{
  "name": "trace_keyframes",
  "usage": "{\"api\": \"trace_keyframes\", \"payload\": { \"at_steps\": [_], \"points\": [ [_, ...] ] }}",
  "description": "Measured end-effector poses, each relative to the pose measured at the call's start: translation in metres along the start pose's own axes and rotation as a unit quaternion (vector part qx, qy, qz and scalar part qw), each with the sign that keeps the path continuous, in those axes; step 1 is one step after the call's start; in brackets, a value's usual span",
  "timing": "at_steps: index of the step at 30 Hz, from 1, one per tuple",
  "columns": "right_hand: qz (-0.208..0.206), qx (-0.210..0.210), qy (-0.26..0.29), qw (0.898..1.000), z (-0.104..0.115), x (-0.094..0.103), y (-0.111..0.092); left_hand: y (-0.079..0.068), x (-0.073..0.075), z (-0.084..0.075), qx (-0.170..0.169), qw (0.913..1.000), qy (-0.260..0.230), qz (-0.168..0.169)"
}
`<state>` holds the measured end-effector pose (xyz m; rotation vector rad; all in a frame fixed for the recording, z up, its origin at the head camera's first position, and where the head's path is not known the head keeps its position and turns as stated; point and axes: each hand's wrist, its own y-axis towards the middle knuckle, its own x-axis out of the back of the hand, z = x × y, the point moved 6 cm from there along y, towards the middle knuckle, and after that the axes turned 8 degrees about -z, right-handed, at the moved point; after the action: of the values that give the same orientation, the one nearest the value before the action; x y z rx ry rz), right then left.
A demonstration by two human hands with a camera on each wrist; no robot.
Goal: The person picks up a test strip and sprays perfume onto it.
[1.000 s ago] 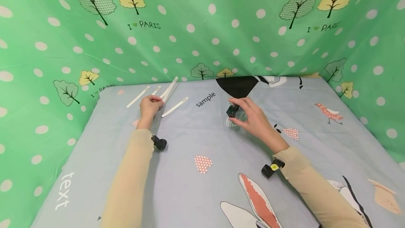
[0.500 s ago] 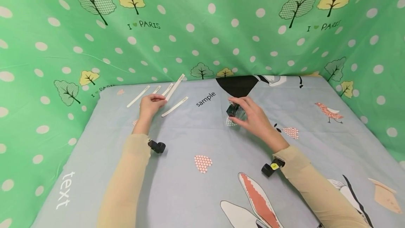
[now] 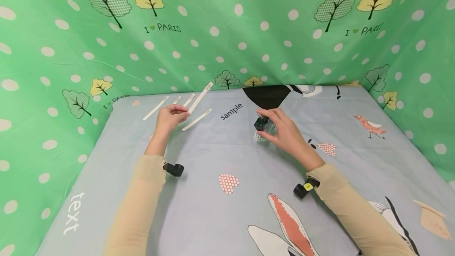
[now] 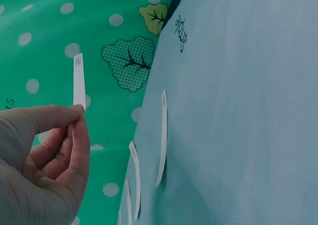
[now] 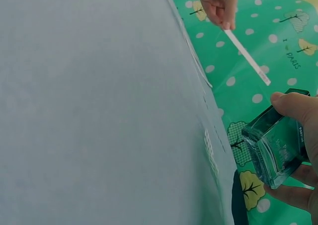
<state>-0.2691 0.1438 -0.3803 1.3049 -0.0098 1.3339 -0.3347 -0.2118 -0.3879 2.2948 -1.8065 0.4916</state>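
Note:
My left hand (image 3: 172, 117) pinches the lower end of a white paper scent strip (image 3: 200, 97) between thumb and forefinger. In the left wrist view the strip (image 4: 79, 81) points up from the fingertips, a small printed mark near its top. My right hand (image 3: 286, 131) grips a square green glass perfume bottle (image 3: 264, 125), thumb on one side and fingers on the other. Seen from the right wrist, the bottle (image 5: 278, 140) is tilted, and the held strip (image 5: 248, 56) slants down toward it, apart from it.
More white strips lie on the grey-blue printed cloth: one strip (image 3: 197, 119) right of my left hand, another strip (image 3: 155, 108) to its left, and two partly hidden behind the hand. A green dotted curtain (image 3: 213, 50) rises behind the table's back edge.
My left hand has moved slightly right, carrying the pinched strip away from the neighbouring strip it overlapped. The left forearm has swung a little left; my right hand and bottle stay put.

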Motion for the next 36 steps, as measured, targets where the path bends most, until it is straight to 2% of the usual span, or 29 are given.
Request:
{"api": "trace_keyframes", "payload": {
  "at_steps": [8,14,21,36],
  "points": [
    [-0.003,0.005,0.000,1.000,0.000,-0.001,0.000,-0.008,-0.002,-0.006,-0.011,0.9998,-0.009,0.015],
    [-0.003,0.005,0.001,1.000,0.000,-0.001,0.000,-0.012,-0.005,-0.008,-0.009,0.9997,-0.001,0.021],
    [-0.004,0.003,0.000,1.000,0.001,-0.001,0.000,-0.016,-0.008,-0.010,-0.021,0.9993,0.006,0.030],
    [-0.017,0.011,0.006,1.000,0.002,0.000,0.001,-0.023,-0.013,-0.005,-0.020,0.9971,0.051,0.052]
  ]
}}
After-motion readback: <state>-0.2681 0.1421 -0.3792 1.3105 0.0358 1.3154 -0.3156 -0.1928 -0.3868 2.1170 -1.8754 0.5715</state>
